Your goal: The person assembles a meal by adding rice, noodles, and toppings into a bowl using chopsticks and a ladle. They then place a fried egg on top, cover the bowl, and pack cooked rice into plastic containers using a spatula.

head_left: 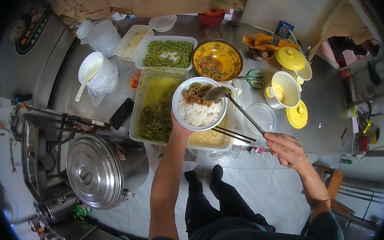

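Note:
My left hand [180,127] holds a round white bowl [199,117] from below; it contains white rice topped with a brown meat dish. The bowl hovers over a clear rectangular tray of green vegetables [155,109]. My right hand [284,146] grips the end of a long metal ladle [235,105], whose scoop rests at the bowl's far right rim. Black chopsticks [233,135] lie across a tray under the bowl.
A yellow patterned bowl of food [217,60], a tray of chopped greens [167,53], scissors [254,78], yellow-lidded cups [284,90], a clear lid [259,117] and a phone [121,113] sit on the steel counter. A large lidded steel pot [94,170] stands at left.

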`<state>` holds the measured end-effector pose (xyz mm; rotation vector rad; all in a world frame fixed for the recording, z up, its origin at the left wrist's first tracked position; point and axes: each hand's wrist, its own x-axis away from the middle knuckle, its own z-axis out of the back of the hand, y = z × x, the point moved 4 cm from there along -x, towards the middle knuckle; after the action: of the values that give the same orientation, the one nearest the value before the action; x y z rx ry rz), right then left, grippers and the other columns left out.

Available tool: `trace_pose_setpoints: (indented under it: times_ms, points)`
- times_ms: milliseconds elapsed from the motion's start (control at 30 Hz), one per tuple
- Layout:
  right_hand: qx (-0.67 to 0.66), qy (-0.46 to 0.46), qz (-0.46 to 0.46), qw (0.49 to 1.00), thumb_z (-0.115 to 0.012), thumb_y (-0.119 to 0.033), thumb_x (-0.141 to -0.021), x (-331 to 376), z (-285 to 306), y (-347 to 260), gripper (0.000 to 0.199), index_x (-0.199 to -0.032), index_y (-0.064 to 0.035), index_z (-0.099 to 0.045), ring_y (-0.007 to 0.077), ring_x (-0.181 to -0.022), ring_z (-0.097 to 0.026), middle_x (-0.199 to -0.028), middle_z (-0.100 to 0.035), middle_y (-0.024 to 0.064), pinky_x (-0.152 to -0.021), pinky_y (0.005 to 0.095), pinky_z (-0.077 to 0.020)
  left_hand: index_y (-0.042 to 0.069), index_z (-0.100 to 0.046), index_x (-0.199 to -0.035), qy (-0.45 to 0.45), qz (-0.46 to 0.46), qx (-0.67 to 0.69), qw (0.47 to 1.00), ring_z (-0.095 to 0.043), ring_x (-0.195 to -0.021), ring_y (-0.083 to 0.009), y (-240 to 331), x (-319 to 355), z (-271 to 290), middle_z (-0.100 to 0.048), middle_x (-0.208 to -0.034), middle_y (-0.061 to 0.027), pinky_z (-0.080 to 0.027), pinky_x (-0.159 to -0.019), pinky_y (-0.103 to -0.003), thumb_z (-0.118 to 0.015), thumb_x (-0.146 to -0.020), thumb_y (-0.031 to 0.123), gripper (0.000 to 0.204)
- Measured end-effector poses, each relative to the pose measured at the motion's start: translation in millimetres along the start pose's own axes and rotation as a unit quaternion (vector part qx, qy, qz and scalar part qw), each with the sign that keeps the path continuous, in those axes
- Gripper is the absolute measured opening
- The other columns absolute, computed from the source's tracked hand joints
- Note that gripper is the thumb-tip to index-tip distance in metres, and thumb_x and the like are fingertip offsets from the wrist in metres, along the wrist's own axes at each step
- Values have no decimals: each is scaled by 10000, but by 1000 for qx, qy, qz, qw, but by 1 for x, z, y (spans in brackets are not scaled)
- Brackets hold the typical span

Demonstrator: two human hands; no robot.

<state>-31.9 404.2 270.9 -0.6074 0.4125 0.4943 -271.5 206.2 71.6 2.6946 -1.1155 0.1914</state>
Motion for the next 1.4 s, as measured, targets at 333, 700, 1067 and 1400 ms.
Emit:
trace_pose_setpoints:
  times_ms: [333,700,1067,1400]
  points:
    - [-8,34,-41,999,-724,89,-743,5,-5,2,397,-1137,57,-689,328,-999,-709,-1256,-659,226,-799,360,-599,61,-454,-1461,-37,-2,-21,999,-521,-1309,-386,-6,-2,13,-501,-1455,-194,-431,-1096,-573,-437,-999,474,619]
    - [-233,242,-311,889,-530,-92,-1016,-38,-29,108,288,-1221,79,-637,278,-1019,-699,-1111,-714,187,-895,339,-536,81,-498,-1431,-26,-18,-35,999,-556,-1266,-340,3,16,39,-548,-1416,-142,-473,-1057,-533,-492,-990,473,590]
    - [-72,172,-404,896,-500,-248,-1053,-81,-114,221,381,-1087,108,-632,188,-751,-720,-798,-729,145,-696,322,-555,103,-439,-1477,-51,-59,-102,992,-504,-1328,-341,22,56,53,-496,-1472,-137,-444,-1091,-539,-490,-987,531,652]
    - [-255,349,-402,807,-476,-245,-1071,-43,-104,247,411,-1184,140,-565,252,-962,-717,-1067,-692,223,-852,345,-594,97,-478,-1449,33,-38,-56,997,-531,-1299,-348,28,40,58,-521,-1449,-144,-448,-1082,-545,-438,-993,511,618]
